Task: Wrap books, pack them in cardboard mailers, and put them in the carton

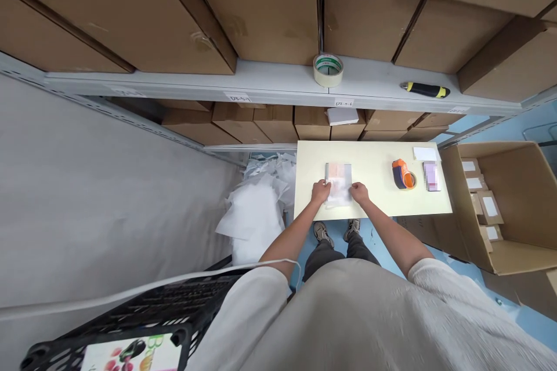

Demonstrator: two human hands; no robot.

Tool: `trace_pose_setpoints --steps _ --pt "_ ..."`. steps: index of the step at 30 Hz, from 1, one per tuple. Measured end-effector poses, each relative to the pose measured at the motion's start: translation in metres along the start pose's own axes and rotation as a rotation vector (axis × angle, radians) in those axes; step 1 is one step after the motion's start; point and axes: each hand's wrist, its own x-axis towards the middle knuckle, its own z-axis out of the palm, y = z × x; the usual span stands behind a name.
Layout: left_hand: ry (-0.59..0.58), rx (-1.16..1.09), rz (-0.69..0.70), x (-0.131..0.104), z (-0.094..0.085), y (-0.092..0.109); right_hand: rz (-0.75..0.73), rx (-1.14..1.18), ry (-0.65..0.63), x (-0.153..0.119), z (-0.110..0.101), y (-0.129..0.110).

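A flat packet [339, 181], pinkish and pale grey with what looks like thin translucent film around it, rests on the cream tabletop [369, 156]. My left hand [321, 191] grips its left edge, fingers closed. On the opposite edge, my right hand [359, 192] pinches the film between thumb and fingers. Further right lie an orange and dark blue tape dispenser [399, 174] with a tape roll, a purple item [431, 176] and a white label-like stack [425, 153].
Beyond the table stands a shelf [282, 82] of cardboard boxes, holding a tape roll [328, 71] and a box cutter [425, 90]. White bags [256, 214] pile up left. An open carton [522, 243] with small boxes stands right; a black crate [143, 307] sits lower left.
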Motion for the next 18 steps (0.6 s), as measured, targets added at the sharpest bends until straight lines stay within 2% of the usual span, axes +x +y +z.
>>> trace_pose_setpoints --steps 3,7,11,15,18 --pt "0.021 -0.086 -0.095 -0.004 0.004 -0.006 0.043 0.002 0.018 -0.001 0.001 -0.006" --pt "0.017 -0.176 -0.061 -0.012 0.001 -0.015 0.117 0.004 -0.004 -0.004 0.004 -0.019" --pt "0.007 -0.244 -0.027 -0.010 -0.012 -0.025 0.160 0.104 -0.013 -0.001 0.014 -0.038" --pt "0.087 -0.238 0.013 -0.002 -0.030 -0.032 0.157 0.288 -0.046 0.013 0.030 -0.066" --pt "0.138 -0.185 0.048 0.005 -0.044 -0.037 0.124 0.337 -0.085 0.027 0.044 -0.091"
